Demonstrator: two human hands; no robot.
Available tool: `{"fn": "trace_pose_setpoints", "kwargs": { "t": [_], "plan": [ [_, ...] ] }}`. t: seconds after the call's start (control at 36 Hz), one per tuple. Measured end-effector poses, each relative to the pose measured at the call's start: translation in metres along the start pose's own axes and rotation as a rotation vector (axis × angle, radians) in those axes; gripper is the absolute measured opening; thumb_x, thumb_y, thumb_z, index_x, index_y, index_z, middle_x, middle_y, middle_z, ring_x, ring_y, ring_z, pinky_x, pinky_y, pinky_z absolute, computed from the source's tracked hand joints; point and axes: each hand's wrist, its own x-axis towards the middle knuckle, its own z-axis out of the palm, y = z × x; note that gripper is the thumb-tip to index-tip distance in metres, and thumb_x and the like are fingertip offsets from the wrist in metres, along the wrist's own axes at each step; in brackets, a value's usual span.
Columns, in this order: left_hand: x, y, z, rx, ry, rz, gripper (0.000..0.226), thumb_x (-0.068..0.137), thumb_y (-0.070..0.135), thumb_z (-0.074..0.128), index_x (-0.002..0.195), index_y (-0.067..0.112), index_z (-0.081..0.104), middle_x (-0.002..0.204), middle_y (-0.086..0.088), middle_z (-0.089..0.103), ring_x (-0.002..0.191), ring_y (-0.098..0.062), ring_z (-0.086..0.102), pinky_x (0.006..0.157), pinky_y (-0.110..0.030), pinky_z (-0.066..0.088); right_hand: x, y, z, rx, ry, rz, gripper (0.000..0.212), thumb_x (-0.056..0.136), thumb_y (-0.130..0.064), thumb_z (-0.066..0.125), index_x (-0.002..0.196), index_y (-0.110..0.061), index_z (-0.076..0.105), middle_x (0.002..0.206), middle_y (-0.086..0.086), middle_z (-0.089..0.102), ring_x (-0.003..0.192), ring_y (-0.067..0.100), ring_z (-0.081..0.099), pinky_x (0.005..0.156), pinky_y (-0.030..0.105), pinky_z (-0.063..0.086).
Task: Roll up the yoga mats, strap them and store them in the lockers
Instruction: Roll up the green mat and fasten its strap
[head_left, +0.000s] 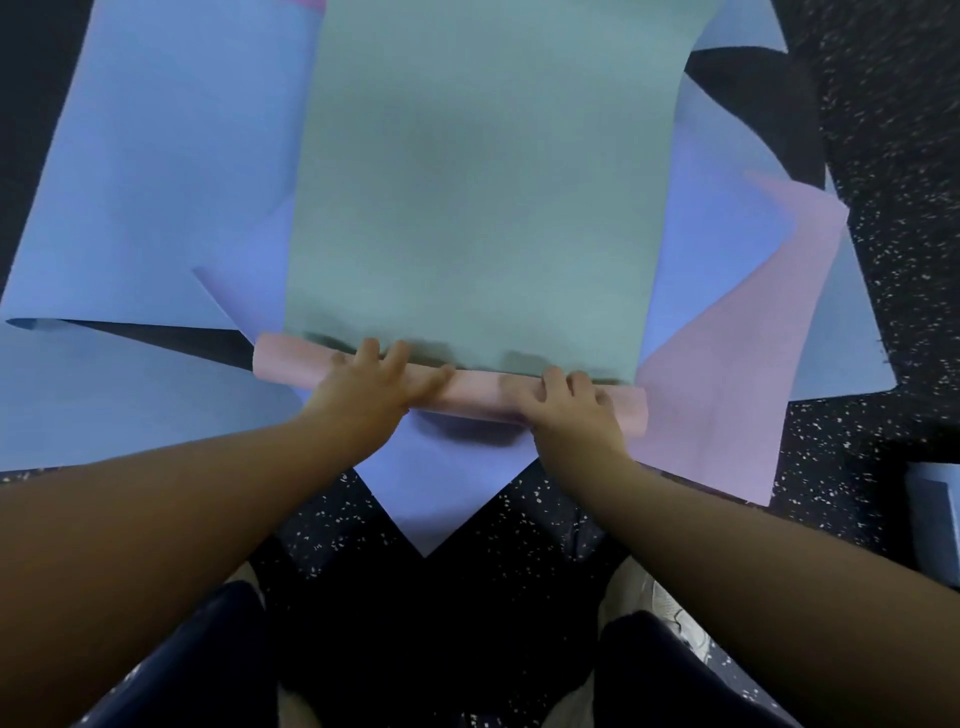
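Big blue mat (156, 171) lies spread on the left over the speckled floor (893, 270), with more blue ones under the pile. Left hand (363, 387) lies flat on the pink roll (467, 387), fingers spread and pressing down, so that grip is apart, not wrapped around it. The roll is the near end of the green mat (467, 197), which stretches flat away from the person in the middle. Right hand (571, 402) presses the roll too, fingers slightly bent over its top. Pink mat (727, 364) sticks out on the right.
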Motion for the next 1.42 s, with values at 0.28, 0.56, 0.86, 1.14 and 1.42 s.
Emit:
{"fn": "trace_pose_setpoints", "kwargs": {
  "t": [0.28, 0.56, 0.86, 1.14, 1.42],
  "plan": [
    [-0.011, 0.003, -0.001, -0.023, -0.145, 0.097, 0.08, 0.097, 0.004, 0.035, 0.148, 0.049, -0.008, 0.143, -0.009, 0.025, 0.112, -0.03, 0.044, 0.067, -0.035, 0.043, -0.01, 0.0, -0.006, 0.035, -0.067, -0.147, 0.07, 0.041, 0.008, 0.068, 0.103, -0.022, 0.06, 0.082, 0.018, 0.057, 0.059, 0.034, 0.05, 0.04, 0.02, 0.017],
    [-0.033, 0.017, 0.006, -0.094, -0.299, 0.251, 0.071, 0.098, 0.007, 0.035, 0.15, 0.047, 0.009, 0.142, -0.009, 0.026, 0.111, -0.03, 0.046, 0.076, -0.037, 0.039, -0.033, -0.006, -0.009, 0.051, -0.381, -0.192, 0.053, 0.08, -0.014, 0.07, 0.127, -0.028, 0.05, 0.108, 0.014, 0.052, 0.095, 0.036, 0.055, 0.046, 0.03, 0.026],
    [-0.038, 0.023, 0.018, -0.162, -0.362, 0.251, 0.073, 0.097, 0.009, 0.041, 0.149, 0.05, 0.01, 0.137, -0.006, 0.03, 0.116, -0.027, 0.04, 0.073, -0.035, 0.036, -0.042, -0.006, -0.002, 0.152, -0.463, -0.236, 0.045, 0.098, -0.014, 0.041, 0.142, -0.027, 0.036, 0.127, 0.01, 0.039, 0.111, 0.03, 0.043, 0.067, 0.036, 0.033],
    [-0.028, 0.008, 0.007, -0.194, -0.342, 0.337, 0.079, 0.093, 0.002, 0.04, 0.147, 0.053, 0.012, 0.12, 0.004, 0.051, 0.107, -0.02, 0.055, 0.066, -0.029, 0.031, -0.037, 0.0, -0.004, 0.127, -0.556, -0.206, 0.059, 0.099, -0.016, 0.043, 0.151, -0.034, 0.023, 0.133, 0.004, 0.042, 0.119, 0.03, 0.043, 0.073, 0.034, 0.034],
    [-0.023, 0.003, 0.007, -0.208, -0.361, 0.331, 0.071, 0.084, -0.007, 0.04, 0.137, 0.04, 0.03, 0.117, 0.0, 0.055, 0.095, -0.025, 0.059, 0.065, -0.032, 0.036, -0.034, 0.0, -0.021, 0.082, -0.574, -0.161, 0.044, 0.096, -0.011, 0.044, 0.138, -0.02, 0.032, 0.133, 0.003, 0.043, 0.123, 0.026, 0.041, 0.057, 0.031, 0.028]
  ]
}}
